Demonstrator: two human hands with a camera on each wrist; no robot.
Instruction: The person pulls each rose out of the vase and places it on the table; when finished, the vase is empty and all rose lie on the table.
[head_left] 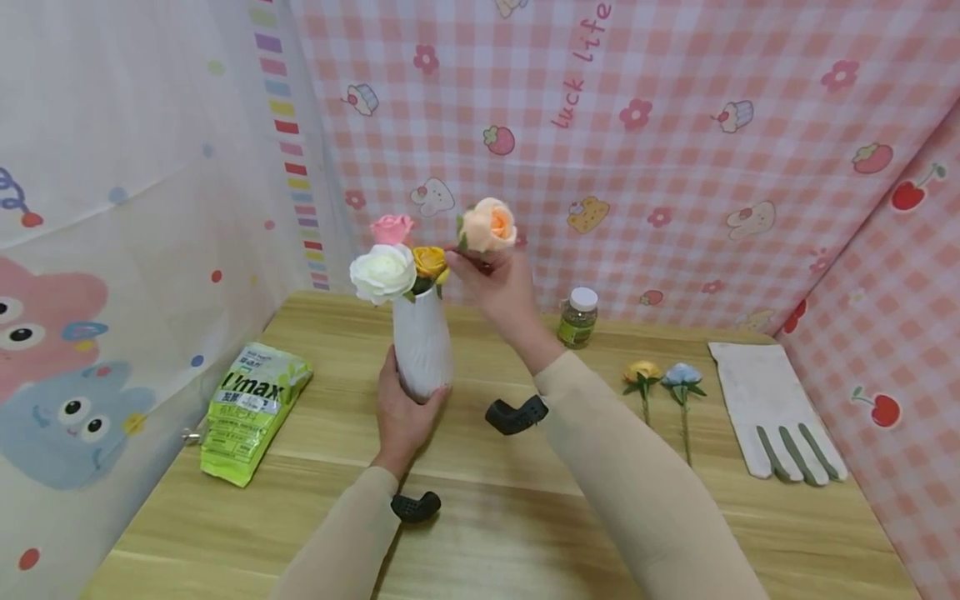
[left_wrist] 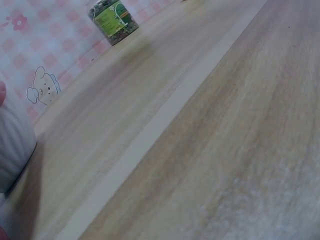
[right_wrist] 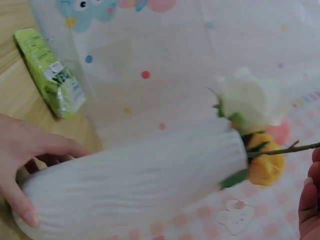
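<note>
My left hand [head_left: 403,414] grips the lower part of a white ribbed vase [head_left: 423,346] standing on the table. From its mouth rise a white rose [head_left: 382,273], a pink rose [head_left: 392,227] and a yellow rose [head_left: 429,261]. Up and to the right of the mouth, my right hand [head_left: 504,292] pinches a peach rose [head_left: 487,225] by its stem. In the right wrist view, that green stem [right_wrist: 285,150] reaches across the yellow rose to the vase's rim. The left wrist view catches only the vase's side [left_wrist: 14,137] and a bit of finger.
A green bag [head_left: 255,412] lies on the table [head_left: 480,517] at left. Behind my right forearm stands a jar with a white lid [head_left: 579,318]. Farther right lie a yellow flower [head_left: 642,372], a blue flower [head_left: 683,375] and a white-and-grey glove [head_left: 772,408]. Patterned cloth hangs around the table.
</note>
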